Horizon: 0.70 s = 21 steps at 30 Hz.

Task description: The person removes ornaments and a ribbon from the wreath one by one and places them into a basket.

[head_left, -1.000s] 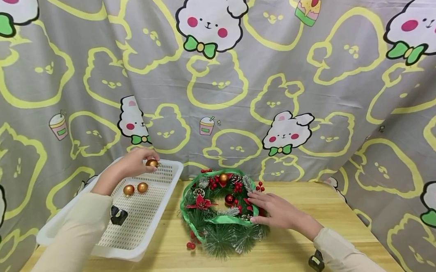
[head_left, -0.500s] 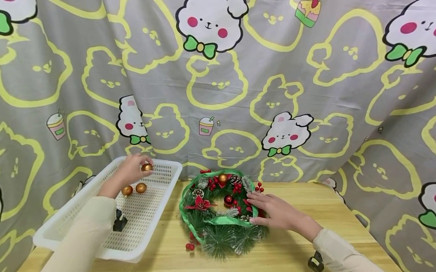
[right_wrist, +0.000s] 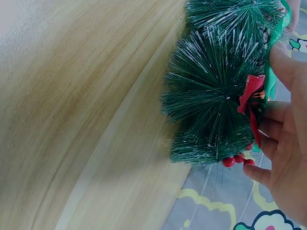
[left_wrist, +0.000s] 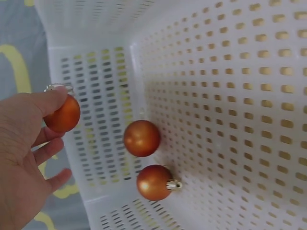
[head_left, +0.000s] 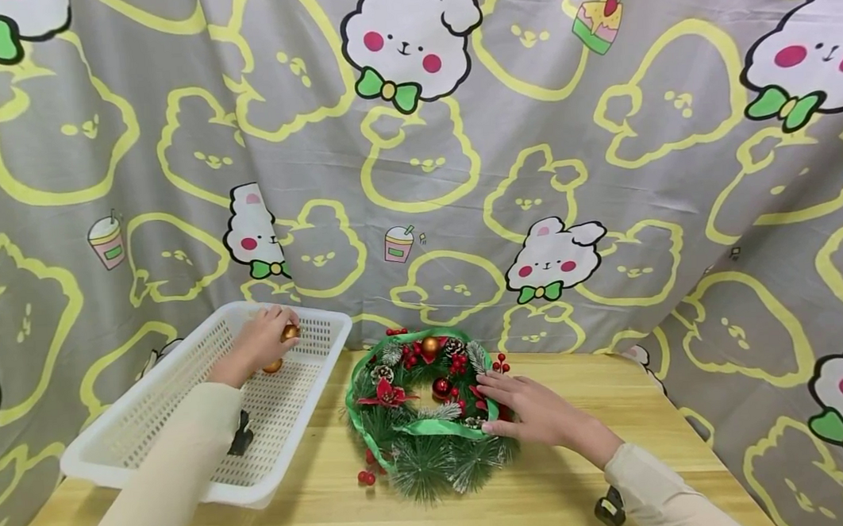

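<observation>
My left hand (head_left: 259, 341) is low inside the white perforated basket (head_left: 329, 359), at its far end. Between thumb and fingers it pinches a matte orange-gold Christmas ball (left_wrist: 67, 116) near its metal cap. Two more balls lie in the basket in the left wrist view, one plain side up (left_wrist: 142, 138) and one with its gold cap showing (left_wrist: 154, 183). A green Christmas wreath (head_left: 425, 463) with ribbon, red berries, pinecones and a poinsettia lies on the table. My right hand (head_left: 540, 412) rests on its right side, fingers extended, thumb at the green ribbon (head_left: 444, 427).
The wooden table (head_left: 562, 486) backs onto a grey cartoon-print curtain (head_left: 434, 238), which also hangs at both sides. The basket stands left of the wreath. A small black device (head_left: 240, 435) sits by the left forearm, another (head_left: 610, 509) by the right.
My left hand has lowered into the basket with the ball, now covering part of the balls there. The right hand has stayed on the wreath.
</observation>
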Tool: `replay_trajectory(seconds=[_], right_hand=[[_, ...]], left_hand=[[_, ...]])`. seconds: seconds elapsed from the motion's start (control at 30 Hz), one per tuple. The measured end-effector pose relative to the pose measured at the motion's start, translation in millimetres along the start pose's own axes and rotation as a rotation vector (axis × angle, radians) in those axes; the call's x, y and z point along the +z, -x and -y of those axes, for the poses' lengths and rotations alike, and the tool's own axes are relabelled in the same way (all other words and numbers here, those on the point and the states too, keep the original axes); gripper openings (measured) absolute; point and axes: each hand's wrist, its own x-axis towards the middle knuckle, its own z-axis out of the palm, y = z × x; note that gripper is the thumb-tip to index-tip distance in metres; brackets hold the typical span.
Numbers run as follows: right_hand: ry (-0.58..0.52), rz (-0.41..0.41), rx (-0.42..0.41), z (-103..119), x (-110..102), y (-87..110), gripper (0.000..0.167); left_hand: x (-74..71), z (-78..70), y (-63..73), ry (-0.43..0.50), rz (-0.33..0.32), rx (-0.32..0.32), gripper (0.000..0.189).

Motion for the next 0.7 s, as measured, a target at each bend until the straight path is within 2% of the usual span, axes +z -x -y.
replay_trajectory(seconds=[0.43, 0.7], right_hand=[[-0.007, -0.001, 0.004, -0.7, -1.5, 1.0, 0.074], [-0.004, -0.003, -0.005, -1.0, 1.0, 1.9, 0.075]], left_hand=[[17.8, 2.7, 4.5, 0.011, 0.048, -0.044, 0.019], [25.0, 0.5, 9.2, 0.001, 0.104, -0.056, 0.018]])
